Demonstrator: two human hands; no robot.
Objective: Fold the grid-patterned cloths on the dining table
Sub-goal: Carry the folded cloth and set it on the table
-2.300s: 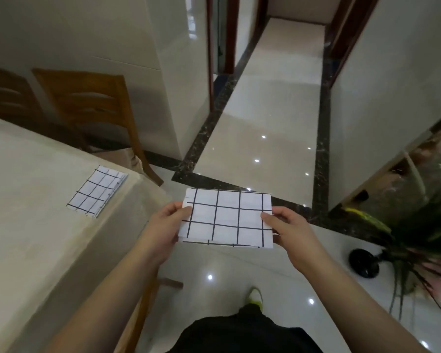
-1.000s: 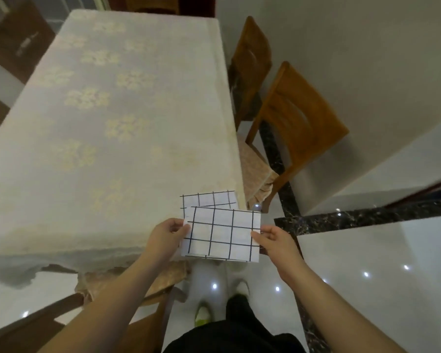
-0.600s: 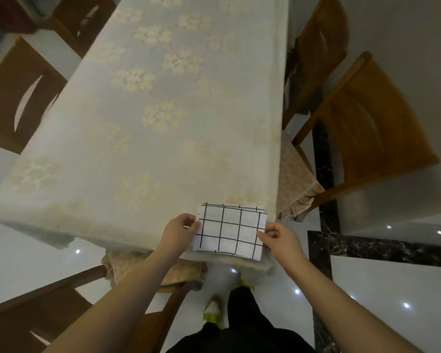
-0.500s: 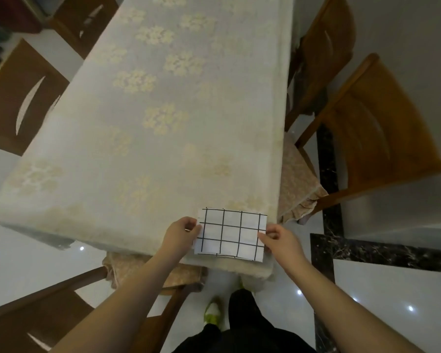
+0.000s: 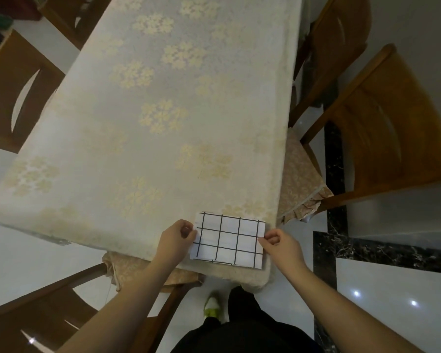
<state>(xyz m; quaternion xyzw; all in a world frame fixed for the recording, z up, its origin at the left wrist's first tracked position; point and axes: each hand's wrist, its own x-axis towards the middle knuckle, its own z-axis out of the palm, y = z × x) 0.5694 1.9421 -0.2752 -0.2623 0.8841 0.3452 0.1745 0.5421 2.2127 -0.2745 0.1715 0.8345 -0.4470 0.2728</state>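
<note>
I'm looking straight down at the near right corner of the surface point(image 5: 163, 103), draped in a pale tablecloth with faint flower clusters. The folded cloth point(image 5: 228, 240), white with a black grid, lies flat right at that corner, its near edge close to the surface's front edge and its right edge just short of the side. I can't tell whether another folded cloth sits beneath it.

My left hand point(image 5: 175, 238) is at the cloth's left edge, fingers point(image 5: 187, 231) curled in and pinching that edge between thumb and forefinger. My right hand point(image 5: 280, 244) is at the right edge, fingers point(image 5: 267, 238) curled too, thumb and forefinger tips meeting at the cloth's border. Whether they actually grip the fabric or just touch it, I can't tell from here.

Both forearms come up from the bottom of the view, bare. Below the corner I see my dark trousers and one light shoe point(image 5: 211, 305) on the glossy floor.

Wooden chairs ring the surface: two on the right point(image 5: 382, 118), pushed close, one with a patterned seat cushion point(image 5: 298, 179) poking out from under the tablecloth; more on the left point(image 5: 13, 93), and one at the near left corner point(image 5: 49, 301).
</note>
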